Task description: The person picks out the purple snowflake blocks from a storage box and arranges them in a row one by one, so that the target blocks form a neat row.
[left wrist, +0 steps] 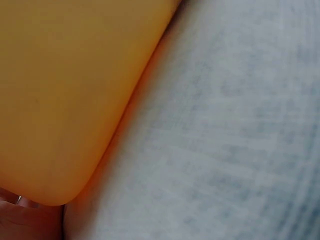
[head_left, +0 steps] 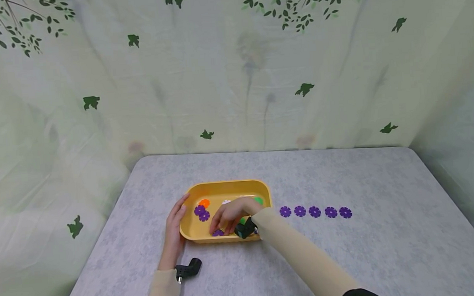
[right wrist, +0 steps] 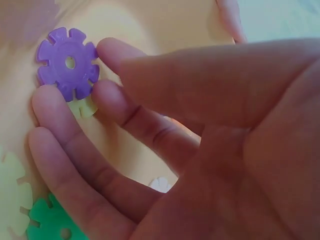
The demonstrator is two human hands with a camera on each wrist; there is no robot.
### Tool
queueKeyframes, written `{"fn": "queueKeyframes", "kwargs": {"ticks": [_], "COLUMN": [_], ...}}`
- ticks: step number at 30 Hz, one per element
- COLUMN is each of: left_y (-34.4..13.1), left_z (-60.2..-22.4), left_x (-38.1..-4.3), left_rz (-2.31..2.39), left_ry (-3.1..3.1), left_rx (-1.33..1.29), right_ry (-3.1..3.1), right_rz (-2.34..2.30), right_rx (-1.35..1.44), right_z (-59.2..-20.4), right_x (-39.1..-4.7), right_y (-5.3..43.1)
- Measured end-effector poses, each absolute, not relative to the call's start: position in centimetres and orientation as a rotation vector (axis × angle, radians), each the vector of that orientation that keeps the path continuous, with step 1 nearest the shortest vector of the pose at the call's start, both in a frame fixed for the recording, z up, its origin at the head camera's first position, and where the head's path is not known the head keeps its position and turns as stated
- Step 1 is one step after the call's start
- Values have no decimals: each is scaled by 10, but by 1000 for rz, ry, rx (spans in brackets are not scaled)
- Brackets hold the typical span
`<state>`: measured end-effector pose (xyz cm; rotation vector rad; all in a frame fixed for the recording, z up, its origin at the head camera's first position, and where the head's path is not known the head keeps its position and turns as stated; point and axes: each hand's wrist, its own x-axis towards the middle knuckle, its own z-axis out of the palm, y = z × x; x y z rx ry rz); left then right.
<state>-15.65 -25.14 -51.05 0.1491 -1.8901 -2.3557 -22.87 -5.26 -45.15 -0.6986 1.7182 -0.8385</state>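
A yellow tray holds purple, orange, green, white and pale yellow notched discs. My left hand rests along the tray's left end, its fingers against the outer wall. In the left wrist view only part of that hand shows below the tray's corner. Inside the tray, my right hand has its curved fingers at a purple flower-shaped disc by the near wall. The thumb and fingertips meet this disc's rim, and a pale yellow disc lies partly behind it.
Several purple discs lie in a row on the grey table, right of the tray. More purple discs and an orange disc lie at the tray's left. A green disc is below the right fingers.
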Motion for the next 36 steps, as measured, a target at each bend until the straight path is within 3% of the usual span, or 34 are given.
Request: {"fn": "queueKeyframes", "kwargs": {"ticks": [36], "left_y": [-251], "left_z": [-511], "left_x": [-156], "left_rz": [-2335], "left_ry": [-1899], "left_rx": [153], "right_ry": [1617], "right_rz": [-758], "right_rx": [-761], "right_z": [-454], "right_x": [-232], "right_y": [-52]}}
